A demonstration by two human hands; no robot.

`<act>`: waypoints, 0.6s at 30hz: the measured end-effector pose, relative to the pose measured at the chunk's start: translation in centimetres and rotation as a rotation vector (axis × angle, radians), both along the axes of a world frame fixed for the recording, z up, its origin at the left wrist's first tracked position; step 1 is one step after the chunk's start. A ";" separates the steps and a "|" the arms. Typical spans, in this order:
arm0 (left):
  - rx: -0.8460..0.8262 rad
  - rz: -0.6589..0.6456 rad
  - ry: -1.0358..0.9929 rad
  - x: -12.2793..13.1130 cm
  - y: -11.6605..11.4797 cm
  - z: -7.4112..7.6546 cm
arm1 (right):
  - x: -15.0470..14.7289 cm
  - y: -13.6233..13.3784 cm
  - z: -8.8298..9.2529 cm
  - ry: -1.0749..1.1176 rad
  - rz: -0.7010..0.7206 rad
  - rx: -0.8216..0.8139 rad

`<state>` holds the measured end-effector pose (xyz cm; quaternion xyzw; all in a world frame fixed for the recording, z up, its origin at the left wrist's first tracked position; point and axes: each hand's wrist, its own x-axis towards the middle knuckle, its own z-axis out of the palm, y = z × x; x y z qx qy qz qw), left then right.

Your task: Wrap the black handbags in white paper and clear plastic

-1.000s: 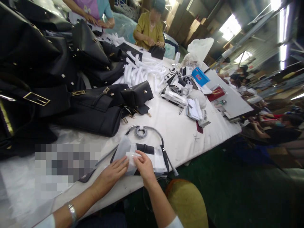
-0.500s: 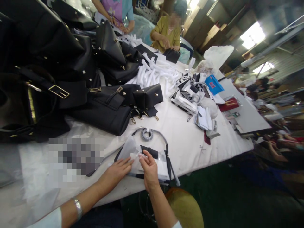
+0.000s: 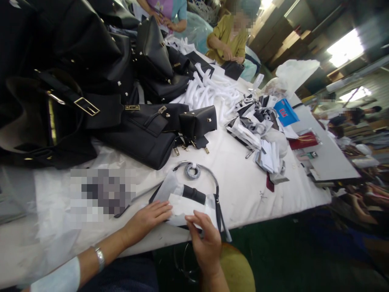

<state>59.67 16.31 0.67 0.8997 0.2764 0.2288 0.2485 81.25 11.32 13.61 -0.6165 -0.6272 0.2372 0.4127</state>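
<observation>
Near the table's front edge lies a black bag (image 3: pixel 193 195), partly covered by a white sheet (image 3: pixel 179 205) and translucent wrapping (image 3: pixel 170 184). My left hand (image 3: pixel 156 213) rests flat on the left side of this covering, fingers stretched out. At the front edge of the sheet, my right hand (image 3: pixel 206 237) has thumb and fingers pinched on the white sheet. A wrapped strap (image 3: pixel 216 180) arches behind the bag and comes down its right side. Inside that arch sits a small grey coil (image 3: pixel 192 170).
Black bags (image 3: pixel 133 134) with gold buckles are heaped at the left. White rolled strips (image 3: pixel 209 91) lie behind, and mixed scraps (image 3: pixel 255 117) with a blue packet (image 3: pixel 286 112) to the right. Two people work across the table. A yellow stool (image 3: pixel 238 269) stands below the front edge.
My right hand has moved down and right, toward the bag's front edge. The white sheet now lies flatter over the bag. My left hand has stayed on the covering.
</observation>
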 end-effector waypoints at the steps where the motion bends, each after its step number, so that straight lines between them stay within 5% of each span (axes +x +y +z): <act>1: -0.012 0.011 -0.008 0.0 -0.1 -0.1 | -0.1 -0.6 0.6 -0.090 0.045 0.068; 5: -0.066 0.059 -0.013 0.1 -0.3 -0.6 | -0.8 -2.3 1.4 -0.227 0.108 0.168; 10: -0.087 0.056 -0.016 0.2 -0.1 -0.6 | -1.7 -3.0 1.3 -0.134 -0.110 0.064; 15: -0.078 0.057 -0.034 0.3 0.0 0.0 | -2.0 -2.7 2.0 -0.338 0.003 0.244; 18: -0.064 0.055 -0.040 0.3 0.1 0.2 | -2.5 -2.7 1.6 -0.217 -0.130 0.192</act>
